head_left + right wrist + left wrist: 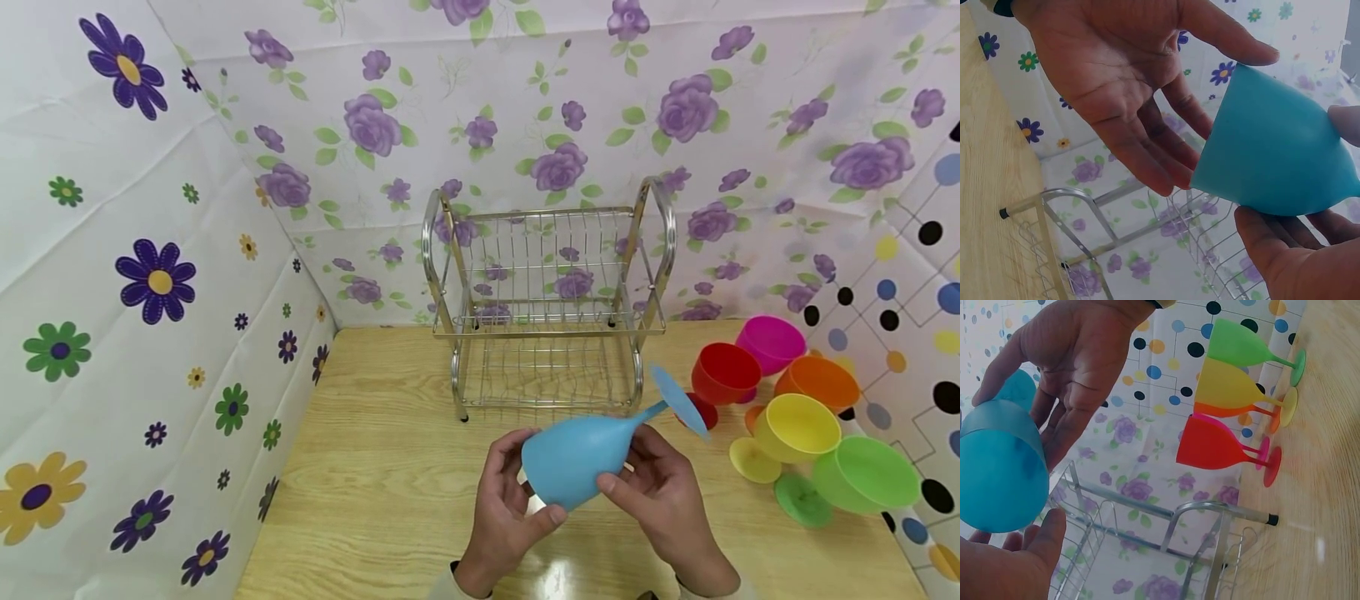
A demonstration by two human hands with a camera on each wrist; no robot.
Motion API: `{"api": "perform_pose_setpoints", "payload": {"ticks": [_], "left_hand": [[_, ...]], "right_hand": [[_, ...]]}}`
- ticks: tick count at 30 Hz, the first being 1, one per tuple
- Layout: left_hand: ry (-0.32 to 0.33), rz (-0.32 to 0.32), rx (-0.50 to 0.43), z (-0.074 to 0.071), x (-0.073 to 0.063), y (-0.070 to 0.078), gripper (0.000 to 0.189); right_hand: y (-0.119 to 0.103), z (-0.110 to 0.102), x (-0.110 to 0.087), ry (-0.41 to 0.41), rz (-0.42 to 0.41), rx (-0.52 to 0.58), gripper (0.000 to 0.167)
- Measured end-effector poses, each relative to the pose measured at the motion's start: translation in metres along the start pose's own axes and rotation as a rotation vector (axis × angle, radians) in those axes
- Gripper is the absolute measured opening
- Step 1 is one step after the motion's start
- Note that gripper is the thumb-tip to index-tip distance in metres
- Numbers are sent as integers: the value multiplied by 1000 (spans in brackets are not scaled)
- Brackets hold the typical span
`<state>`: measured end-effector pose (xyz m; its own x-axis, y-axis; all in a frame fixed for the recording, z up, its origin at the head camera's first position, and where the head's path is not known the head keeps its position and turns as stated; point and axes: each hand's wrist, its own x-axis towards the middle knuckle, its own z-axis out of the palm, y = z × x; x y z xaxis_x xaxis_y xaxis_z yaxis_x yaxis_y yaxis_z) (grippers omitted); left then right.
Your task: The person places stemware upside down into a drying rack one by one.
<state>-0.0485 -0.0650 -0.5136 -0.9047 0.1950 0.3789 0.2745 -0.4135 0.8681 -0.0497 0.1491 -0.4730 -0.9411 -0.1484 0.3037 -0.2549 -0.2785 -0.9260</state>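
Observation:
A blue plastic goblet is held tilted above the table, its rim to the left and its foot up to the right. My left hand holds the rim end between thumb and fingertips. With the thumb on the front of the bowl and fingers behind it, my right hand grips the end near the stem. In the right wrist view, the left hand reaches the rim of the goblet with its palm showing. The left wrist view shows the goblet's rounded bowl between both hands.
A two-tier metal dish rack stands at the back of the wooden table. To the right are upright goblets: red, magenta, orange, yellow and green. Patterned sheets surround the table.

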Motion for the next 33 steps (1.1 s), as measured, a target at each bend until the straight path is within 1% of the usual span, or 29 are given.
{"api": "perform_pose_setpoints", "payload": {"ticks": [4, 8, 12, 16, 19, 21, 24, 28, 31, 33], "left_hand": [[-27, 71, 47, -7, 1, -4, 78], [-38, 116, 104, -15, 2, -6, 75], [-20, 155, 134, -24, 3, -8, 68], [26, 186, 167, -32, 7, -10, 66], [76, 181, 207, -39, 9, -10, 65], [114, 165, 244, -43, 10, -10, 64], [164, 130, 317, -50, 12, -10, 61], [230, 62, 402, -61, 15, -10, 54], [279, 21, 457, -69, 18, -10, 51], [298, -2, 500, -74, 20, -11, 51]], "right_hand": [[-5, -1, 5, -19, 1, -72, 64], [-15, -2, 10, -20, 3, -135, 69], [-25, -2, 16, -28, -21, -173, 71], [-34, -3, 24, -23, -46, -226, 71], [-41, -4, 29, -20, -63, -269, 74], [-45, -4, 33, -21, -83, -295, 76], [-50, -4, 40, -25, -123, -313, 77], [-58, 0, 51, -31, -170, -351, 78], [-65, 3, 61, -34, -169, -403, 80], [-69, 4, 67, -34, -159, -437, 81]]}}
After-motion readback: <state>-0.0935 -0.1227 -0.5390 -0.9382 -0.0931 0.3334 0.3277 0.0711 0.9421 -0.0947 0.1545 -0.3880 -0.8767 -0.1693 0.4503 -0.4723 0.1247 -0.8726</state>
